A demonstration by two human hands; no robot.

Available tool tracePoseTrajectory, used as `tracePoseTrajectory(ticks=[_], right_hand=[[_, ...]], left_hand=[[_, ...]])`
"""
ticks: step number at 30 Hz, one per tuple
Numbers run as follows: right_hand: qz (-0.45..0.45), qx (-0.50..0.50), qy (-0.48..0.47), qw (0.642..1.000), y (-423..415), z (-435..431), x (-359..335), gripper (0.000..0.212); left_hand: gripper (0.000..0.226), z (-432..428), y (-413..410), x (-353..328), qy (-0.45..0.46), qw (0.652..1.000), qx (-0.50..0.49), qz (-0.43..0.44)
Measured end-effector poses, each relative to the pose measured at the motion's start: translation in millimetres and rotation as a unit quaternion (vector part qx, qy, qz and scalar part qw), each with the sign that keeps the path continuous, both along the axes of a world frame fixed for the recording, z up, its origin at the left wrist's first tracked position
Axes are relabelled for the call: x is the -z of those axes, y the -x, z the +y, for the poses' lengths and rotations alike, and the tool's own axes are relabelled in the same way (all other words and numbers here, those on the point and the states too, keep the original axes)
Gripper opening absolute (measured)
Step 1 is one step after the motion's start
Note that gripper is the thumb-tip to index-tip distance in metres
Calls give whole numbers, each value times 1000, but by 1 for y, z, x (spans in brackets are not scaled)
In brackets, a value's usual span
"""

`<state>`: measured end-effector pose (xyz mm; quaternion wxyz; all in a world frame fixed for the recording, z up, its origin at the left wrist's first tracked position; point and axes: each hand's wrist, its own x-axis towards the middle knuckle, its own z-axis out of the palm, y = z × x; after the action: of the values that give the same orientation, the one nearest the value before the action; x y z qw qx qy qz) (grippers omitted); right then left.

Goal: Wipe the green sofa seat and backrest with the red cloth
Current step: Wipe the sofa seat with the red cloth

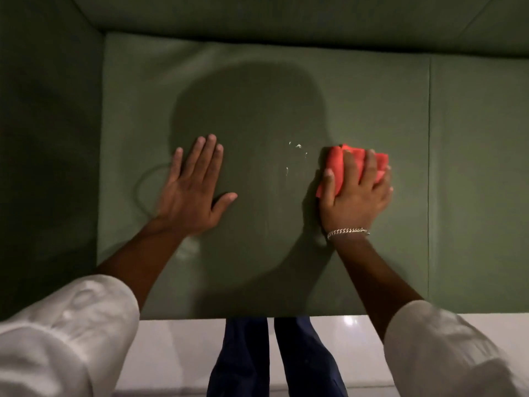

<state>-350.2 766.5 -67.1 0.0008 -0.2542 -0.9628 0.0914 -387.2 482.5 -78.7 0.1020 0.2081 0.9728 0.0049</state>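
The green sofa seat [257, 96] fills the middle of the head view, with the backrest [286, 18] running along the top. My right hand [356, 196] presses a bunched red cloth [337, 164] onto the seat cushion, right of centre. A few small white specks [297, 146] and a faint wet streak lie on the cushion just left of the cloth. My left hand [191, 190] lies flat on the seat, fingers spread, holding nothing.
The sofa's left armrest [48, 138] rises dark at the left. A seam [429, 167] separates this cushion from a second one at the right. Below the seat's front edge are a pale glossy floor [177, 353] and my legs in dark trousers [272, 359].
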Motion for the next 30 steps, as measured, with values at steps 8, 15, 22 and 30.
tracePoseTrajectory(ticks=[8,15,22,30], right_hand=[[-5,-230,-40,972,-8,-16,2,54],[7,-282,1,959,30,-75,2,66],[22,-129,-67,989,96,14,10,56],[-14,69,6,997,197,-25,-2,61]], left_hand=[[80,-4,18,4,-9,1000,0,29],[83,-9,27,0,13,998,50,20],[82,-26,63,-1,-3,991,127,37],[80,-17,71,2,-21,998,41,51]])
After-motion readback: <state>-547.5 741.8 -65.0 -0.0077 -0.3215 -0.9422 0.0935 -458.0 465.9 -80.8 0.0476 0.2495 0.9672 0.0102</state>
